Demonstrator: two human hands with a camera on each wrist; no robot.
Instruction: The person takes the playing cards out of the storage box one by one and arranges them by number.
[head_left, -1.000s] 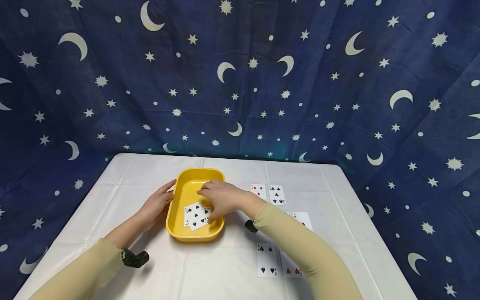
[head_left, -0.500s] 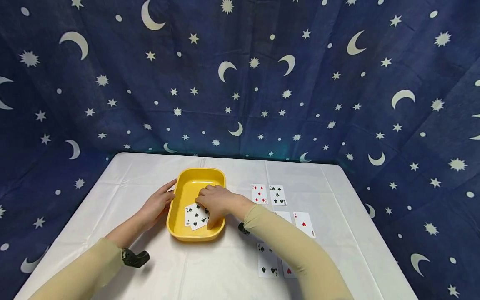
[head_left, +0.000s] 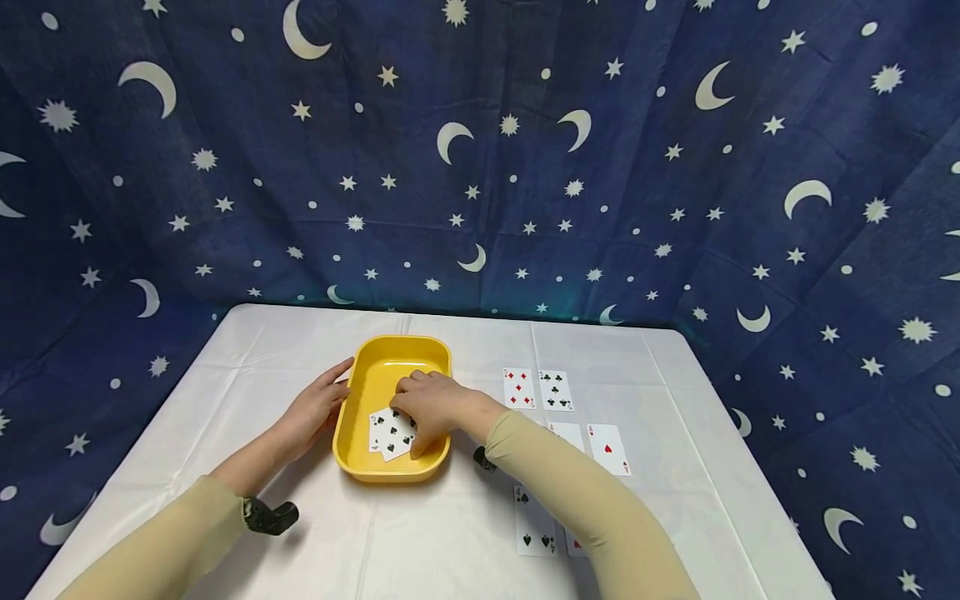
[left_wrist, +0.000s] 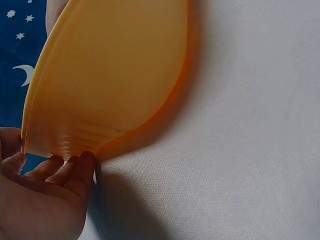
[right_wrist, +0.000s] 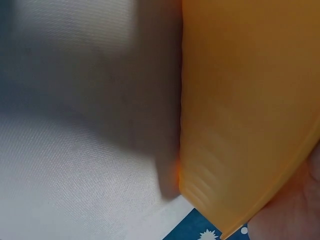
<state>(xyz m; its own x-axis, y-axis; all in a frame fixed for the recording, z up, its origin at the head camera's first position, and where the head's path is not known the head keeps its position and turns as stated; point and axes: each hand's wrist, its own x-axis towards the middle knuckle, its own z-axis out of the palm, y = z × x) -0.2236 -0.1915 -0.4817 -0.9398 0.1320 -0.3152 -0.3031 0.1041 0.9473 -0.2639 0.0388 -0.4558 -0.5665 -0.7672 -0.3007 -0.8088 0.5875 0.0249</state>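
A yellow tray point(head_left: 392, 472) stands on the white table, with overlapping playing cards point(head_left: 397, 435) of spades face up in its near half. My right hand point(head_left: 435, 406) reaches into the tray over the cards. Its fingers bend down onto them beside the thumb; the fingertips are hidden, so any pinch cannot be made out. My left hand point(head_left: 315, 414) rests at the tray's left side. In the left wrist view its fingers point(left_wrist: 75, 172) touch the tray's outer wall point(left_wrist: 115, 70). The right wrist view shows the opposite outer wall point(right_wrist: 250, 110) and part of my right hand.
Right of the tray lie a five of diamonds point(head_left: 519, 388), a clubs card point(head_left: 556, 390), an ace of hearts point(head_left: 609, 450), a partly hidden card point(head_left: 566, 432), a four of spades point(head_left: 534, 533) and a red card point(head_left: 575, 546) mostly under my right sleeve. A starry curtain point(head_left: 480, 167) hangs behind.
My right hand has lowered into the tray, its fingers drawing nearer the thumb over the cards. The right forearm has shifted left, uncovering the ace of hearts. My left hand stays in place.
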